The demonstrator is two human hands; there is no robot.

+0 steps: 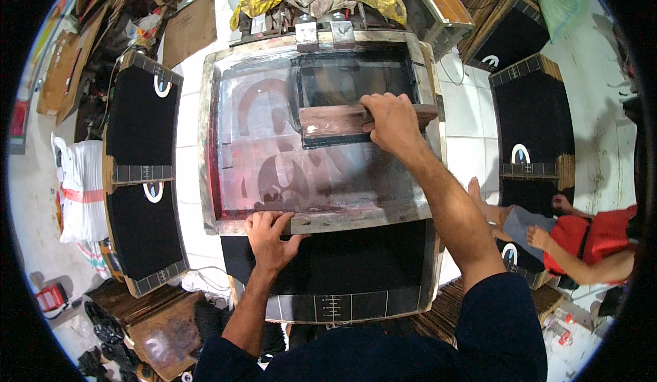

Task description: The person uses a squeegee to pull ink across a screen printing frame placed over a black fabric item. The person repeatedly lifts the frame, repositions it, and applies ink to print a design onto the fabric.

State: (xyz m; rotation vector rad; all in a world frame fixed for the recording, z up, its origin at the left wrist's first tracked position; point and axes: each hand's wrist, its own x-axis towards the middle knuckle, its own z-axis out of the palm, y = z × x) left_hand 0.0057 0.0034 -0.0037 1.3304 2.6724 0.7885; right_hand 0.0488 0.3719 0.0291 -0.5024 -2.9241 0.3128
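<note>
Well, from far off I saw the right hand (391, 121) curled tight around a wooden bar (332, 121), low on the dark patch (349, 75) of the framed screen (211, 142). The left hand (267, 240) lay loose on the screen's near edge, thumb spread away. The screen was down, with black cloth (356, 259) poking out on the near side. I guessed the wipe was partly done. Black boards (140, 122) beside it had little white and blue marks (162, 86), so some printing seemed finished there. I couldn't see under the screen; lifting it seemed left to do.
</note>
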